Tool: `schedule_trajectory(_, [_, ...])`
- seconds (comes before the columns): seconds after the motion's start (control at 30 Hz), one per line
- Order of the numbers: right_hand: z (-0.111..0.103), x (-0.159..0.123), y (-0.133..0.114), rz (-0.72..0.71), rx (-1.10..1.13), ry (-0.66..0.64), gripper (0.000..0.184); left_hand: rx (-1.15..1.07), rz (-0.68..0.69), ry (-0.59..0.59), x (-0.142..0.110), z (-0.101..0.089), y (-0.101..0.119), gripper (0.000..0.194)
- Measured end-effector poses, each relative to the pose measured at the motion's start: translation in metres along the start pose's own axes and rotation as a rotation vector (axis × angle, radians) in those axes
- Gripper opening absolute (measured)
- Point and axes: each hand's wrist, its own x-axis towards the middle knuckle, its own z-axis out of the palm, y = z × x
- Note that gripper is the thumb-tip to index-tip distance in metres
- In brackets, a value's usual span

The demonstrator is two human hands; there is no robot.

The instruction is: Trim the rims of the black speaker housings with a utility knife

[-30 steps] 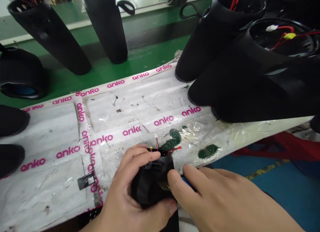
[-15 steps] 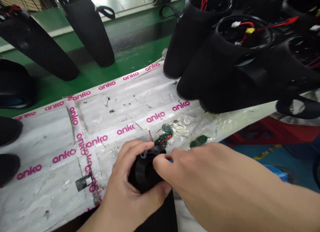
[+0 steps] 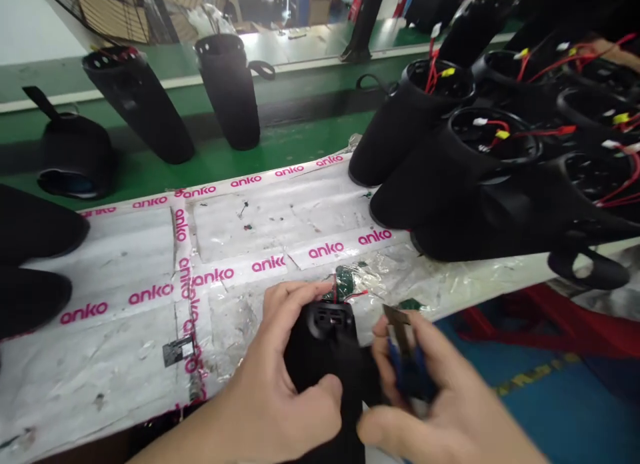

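My left hand [image 3: 280, 364] is wrapped round a black fabric-covered speaker housing [image 3: 320, 364] at the bottom centre. A port panel with small sockets [image 3: 330, 321] shows near its upper end, and thin red wires come out beyond it. Just right of the housing, my right hand [image 3: 440, 384] is closed round a blue-handled utility knife [image 3: 407, 361], its flat metal blade pointing up and away. The knife is slightly blurred and stands apart from the port panel. My palm and fingers hide part of the housing.
Several black housings [image 3: 450, 177] with red wires in their open tops crowd the right side. More stand on the green bench [image 3: 310, 131] at the back left. Tape printed "anko" [image 3: 325, 251] covers the work surface. A red frame [image 3: 530, 324] is below right.
My right hand has drawn back rightward from the port panel, bringing the knife into view. My left hand still holds the housing, now more upright. The view has tilted up.
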Motion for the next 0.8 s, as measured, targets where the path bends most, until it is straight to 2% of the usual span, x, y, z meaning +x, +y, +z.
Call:
schedule_trajectory(0.03, [0.011, 0.002, 0.007, 0.091, 0.126, -0.047, 0.059, -0.029, -0.022, -0.032, 0.001, 0.000, 0.002, 0.074])
schedule_trajectory(0.1, [0.024, 0.005, 0.021, 0.163, 0.227, -0.061, 0.070, -0.069, -0.117, -0.076, 0.004, -0.002, 0.005, 0.075])
schedule_trajectory(0.2, [0.027, 0.003, 0.035, 0.204, 0.265, -0.011, 0.082, -0.121, -0.254, -0.109, 0.004, -0.004, 0.001, 0.079])
schedule_trajectory(0.27, [0.024, -0.001, 0.035, 0.219, 0.292, 0.010, 0.086, -0.139, -0.281, -0.119, 0.003, -0.004, -0.004, 0.083])
schedule_trajectory(0.4, [0.021, -0.005, 0.029, 0.231, 0.339, 0.014, 0.088, -0.096, -0.227, -0.124, 0.001, -0.001, -0.014, 0.083])
schedule_trajectory(0.53, [0.023, -0.003, 0.031, 0.256, 0.403, 0.012, 0.082, -0.007, -0.149, -0.133, -0.004, 0.005, -0.019, 0.086])
schedule_trajectory(0.6, [0.024, -0.002, 0.034, 0.253, 0.455, 0.004, 0.081, -0.029, -0.111, -0.118, -0.010, 0.009, -0.019, 0.085])
schedule_trajectory(0.73, [0.028, 0.002, 0.038, 0.219, 0.561, -0.031, 0.075, -0.207, -0.038, 0.024, -0.019, 0.010, -0.010, 0.075])
schedule_trajectory(0.8, [0.033, 0.005, 0.038, 0.215, 0.598, -0.057, 0.066, -0.186, 0.017, 0.122, -0.021, 0.006, -0.006, 0.090])
